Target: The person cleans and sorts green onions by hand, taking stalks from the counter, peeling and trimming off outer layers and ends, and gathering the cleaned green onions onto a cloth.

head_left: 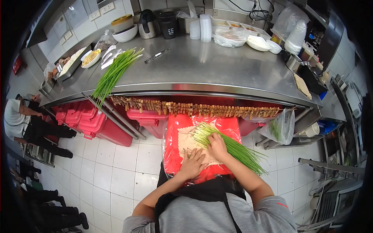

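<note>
A thick bundle of long green chives (239, 151) lies slantwise across a beige cloth (185, 140), its pale ends pointing up and left. My right hand (216, 145) is closed over the bundle near those pale ends, fingers curled into the stalks. On the cloth's lower left part, my left hand (192, 164) lies flat with its fingers spread. A few thin loose strands lie near its fingertips. Beneath the cloth is a red surface (173, 155) wrapped in clear plastic, in front of my lap.
Ahead stands a steel counter (186, 68), with another bunch of chives (114, 75) overhanging its left edge and a pen (157, 56). Wooden clips (194, 108) line its front rail. Red bins (99, 122) stand below. A plastic bag (281, 126) hangs right. People (29, 120) stand left.
</note>
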A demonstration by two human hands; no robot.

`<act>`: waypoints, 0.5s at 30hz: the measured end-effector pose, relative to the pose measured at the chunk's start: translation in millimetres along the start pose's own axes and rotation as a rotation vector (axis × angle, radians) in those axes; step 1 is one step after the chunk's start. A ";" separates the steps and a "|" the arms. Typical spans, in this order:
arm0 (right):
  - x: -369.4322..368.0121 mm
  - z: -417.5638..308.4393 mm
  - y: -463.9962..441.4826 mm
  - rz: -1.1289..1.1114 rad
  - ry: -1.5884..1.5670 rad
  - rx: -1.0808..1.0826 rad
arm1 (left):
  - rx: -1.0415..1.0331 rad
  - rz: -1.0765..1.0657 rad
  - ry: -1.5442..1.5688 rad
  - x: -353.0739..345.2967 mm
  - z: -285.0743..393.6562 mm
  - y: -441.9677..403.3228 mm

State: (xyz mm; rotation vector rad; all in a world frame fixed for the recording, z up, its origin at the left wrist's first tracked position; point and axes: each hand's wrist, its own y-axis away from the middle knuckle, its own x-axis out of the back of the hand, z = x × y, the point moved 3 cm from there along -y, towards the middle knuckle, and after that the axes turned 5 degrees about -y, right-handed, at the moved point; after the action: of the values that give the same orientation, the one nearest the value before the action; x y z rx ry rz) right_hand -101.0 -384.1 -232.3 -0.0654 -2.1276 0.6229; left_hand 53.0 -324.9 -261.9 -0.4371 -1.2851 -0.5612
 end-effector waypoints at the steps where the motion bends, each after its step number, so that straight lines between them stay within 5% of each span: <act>1: -4.1 5.2 -1.0 0.017 0.008 -0.010 | -0.001 0.027 0.025 1.8 0.2 0.0; 9: 13.3 30.4 -17.0 -0.168 -0.400 -0.401 | 0.045 0.264 0.384 46.6 -7.3 -6.2; 15: 35.8 12.1 -9.4 -0.095 -0.767 -0.390 | 0.339 0.379 1.285 43.0 -20.0 -38.6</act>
State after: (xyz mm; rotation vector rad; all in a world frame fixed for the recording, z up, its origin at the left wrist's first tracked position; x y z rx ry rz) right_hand -130.2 -387.6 -206.9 0.0733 -2.9522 0.1644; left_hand 52.4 -373.6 -224.9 0.0230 -0.0344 -0.1882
